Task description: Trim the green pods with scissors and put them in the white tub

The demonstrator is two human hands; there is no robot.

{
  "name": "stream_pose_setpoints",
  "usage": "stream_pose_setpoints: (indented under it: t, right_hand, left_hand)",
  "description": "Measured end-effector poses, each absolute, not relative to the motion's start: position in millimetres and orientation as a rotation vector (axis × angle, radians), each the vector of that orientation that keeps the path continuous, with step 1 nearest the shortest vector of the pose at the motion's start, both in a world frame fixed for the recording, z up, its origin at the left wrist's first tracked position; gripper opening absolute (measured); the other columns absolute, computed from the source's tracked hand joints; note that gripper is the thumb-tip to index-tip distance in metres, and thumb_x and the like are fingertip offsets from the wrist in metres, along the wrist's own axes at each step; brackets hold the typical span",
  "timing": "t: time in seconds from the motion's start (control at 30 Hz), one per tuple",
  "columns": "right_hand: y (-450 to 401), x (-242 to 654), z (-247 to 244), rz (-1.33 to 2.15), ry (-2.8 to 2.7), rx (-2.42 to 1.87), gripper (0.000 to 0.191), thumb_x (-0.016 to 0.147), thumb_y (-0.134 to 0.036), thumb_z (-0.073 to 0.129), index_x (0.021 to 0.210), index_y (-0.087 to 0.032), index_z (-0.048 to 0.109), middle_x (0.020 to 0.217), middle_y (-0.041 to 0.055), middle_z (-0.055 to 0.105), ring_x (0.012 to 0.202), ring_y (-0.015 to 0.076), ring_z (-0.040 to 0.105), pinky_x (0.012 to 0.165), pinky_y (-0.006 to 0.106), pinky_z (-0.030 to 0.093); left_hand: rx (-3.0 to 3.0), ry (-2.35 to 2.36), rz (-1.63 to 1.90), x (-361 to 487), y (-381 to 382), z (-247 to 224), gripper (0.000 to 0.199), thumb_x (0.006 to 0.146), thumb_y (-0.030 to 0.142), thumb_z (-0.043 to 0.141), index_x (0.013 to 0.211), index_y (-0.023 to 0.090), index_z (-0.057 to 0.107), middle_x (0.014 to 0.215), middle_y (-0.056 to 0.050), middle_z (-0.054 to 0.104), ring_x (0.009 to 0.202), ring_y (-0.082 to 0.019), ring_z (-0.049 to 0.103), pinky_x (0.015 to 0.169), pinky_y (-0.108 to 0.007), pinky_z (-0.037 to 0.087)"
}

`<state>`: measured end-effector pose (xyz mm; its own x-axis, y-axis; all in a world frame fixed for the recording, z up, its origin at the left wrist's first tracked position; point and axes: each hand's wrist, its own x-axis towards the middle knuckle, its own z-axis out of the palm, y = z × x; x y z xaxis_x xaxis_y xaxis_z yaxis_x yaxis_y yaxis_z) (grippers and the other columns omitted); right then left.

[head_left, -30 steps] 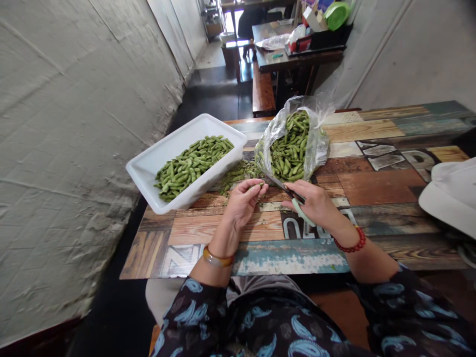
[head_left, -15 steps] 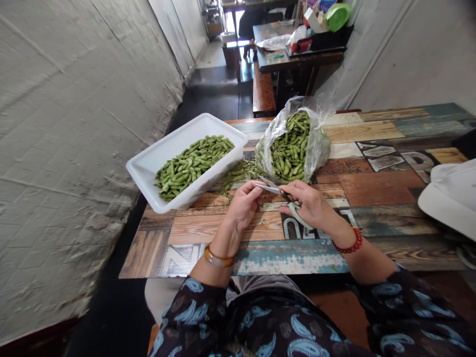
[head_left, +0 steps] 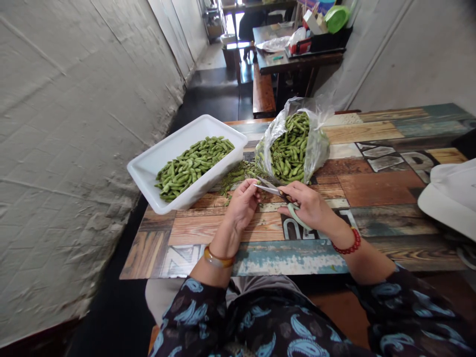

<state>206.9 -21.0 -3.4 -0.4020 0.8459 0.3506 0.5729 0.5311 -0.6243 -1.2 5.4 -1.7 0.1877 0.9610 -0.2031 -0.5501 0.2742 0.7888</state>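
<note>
My right hand (head_left: 307, 204) is closed round the pale green handles of a pair of scissors (head_left: 269, 189), whose blades stand apart and point left. At the blade tips, my left hand (head_left: 243, 201) pinches a small green pod, mostly hidden by the fingers. Beyond the hands, a clear plastic bag (head_left: 319, 144) lies with its mouth open, full of green pods (head_left: 292, 148). To the left, a white tub (head_left: 148, 168) holds a heap of loose pods (head_left: 193, 166). Green trimmings (head_left: 238, 174) lie between tub and bag.
A white cap (head_left: 451, 196) rests at the right of the patterned wooden table (head_left: 386, 191). A rough pale wall (head_left: 74, 139) runs along the left. Farther back are a wooden bench (head_left: 263, 91) and another table (head_left: 267, 57) bearing a black tray and plastic bags.
The scissors and both hands have shifted very slightly, and a bit of green now shows at my left fingertips. Both hands keep their grips.
</note>
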Motion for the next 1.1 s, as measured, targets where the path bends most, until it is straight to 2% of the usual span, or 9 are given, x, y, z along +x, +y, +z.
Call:
stream_pose_setpoints:
  t: [0.17,0.37,0.53,0.67,0.77,0.93,1.0,1.1]
  right_hand:
    - [-22,206,-4,0.504,-2.149,-1.171,0.046,0.085,-0.030,0.074,0.129,-0.025,0.061,0.104,0.0067,0.063,0.082,0.0201,0.063,0.074,0.033,0.054]
    - [-21,208,-3,0.510,-2.149,-1.177,0.042,0.087,-0.029,0.072,0.127,-0.023,0.061,0.102,0.0069,0.063,0.082,0.0200,0.062,0.072,0.033,0.052]
    - [-22,208,-1,0.513,-2.167,-1.183,0.044,0.086,-0.029,0.073,0.128,-0.025,0.061,0.102,0.0059,0.062,0.081,0.0197,0.061,0.072,0.033,0.052]
    - [-23,208,-1,0.511,-2.168,-1.172,0.043,0.086,-0.030,0.074,0.127,-0.024,0.061,0.102,0.0055,0.062,0.081,0.0193,0.061,0.073,0.032,0.051]
    - [-23,208,0,0.514,-2.173,-1.174,0.043,0.086,-0.029,0.074,0.127,-0.023,0.062,0.103,0.0056,0.063,0.083,0.0194,0.062,0.073,0.031,0.050]
    - [-24,208,4,0.522,-2.202,-1.194,0.043,0.086,-0.027,0.073,0.128,-0.023,0.061,0.100,0.0051,0.062,0.081,0.0192,0.061,0.073,0.031,0.049]
    - [-24,208,4,0.530,-2.212,-1.185,0.043,0.087,-0.027,0.072,0.128,-0.022,0.061,0.100,0.0053,0.062,0.081,0.0189,0.061,0.072,0.030,0.049]
    - [-24,208,3,0.526,-2.226,-1.170,0.041,0.088,-0.026,0.071,0.127,-0.020,0.061,0.100,0.0060,0.063,0.081,0.0193,0.062,0.074,0.031,0.050]
  left_hand:
    - [0.663,0.756,1.082,1,2,1,0.038,0.064,0.038,0.089,0.082,0.017,0.063,0.070,0.002,0.057,0.061,-0.008,0.048,0.057,-0.021,0.038]
    - [0.768,0.785,1.083,2,2,1,0.035,0.063,0.038,0.089,0.084,0.016,0.071,0.072,0.001,0.060,0.064,-0.008,0.048,0.060,-0.021,0.038]
    - [0.871,0.868,1.125,2,1,-2,0.032,0.063,0.035,0.089,0.085,0.018,0.074,0.080,0.000,0.068,0.070,-0.010,0.055,0.066,-0.023,0.042]
    - [0.964,0.891,1.098,2,0,-3,0.027,0.066,0.034,0.086,0.085,0.019,0.074,0.075,0.001,0.066,0.071,-0.012,0.056,0.068,-0.024,0.043]
    - [1.024,0.918,1.087,1,0,-6,0.026,0.069,0.034,0.084,0.085,0.017,0.074,0.069,0.002,0.061,0.063,-0.009,0.050,0.060,-0.022,0.039]
    - [1.059,0.934,1.050,0,1,-9,0.029,0.075,0.038,0.078,0.088,0.015,0.068,0.056,0.007,0.042,0.048,-0.004,0.030,0.047,-0.020,0.022]
    - [1.072,0.929,1.023,0,0,-8,0.027,0.077,0.038,0.076,0.085,0.015,0.065,0.054,0.009,0.036,0.046,-0.004,0.026,0.046,-0.020,0.018]
    - [1.081,0.924,1.008,1,0,-5,0.028,0.076,0.038,0.075,0.082,0.015,0.061,0.055,0.009,0.037,0.045,-0.003,0.025,0.044,-0.020,0.017]
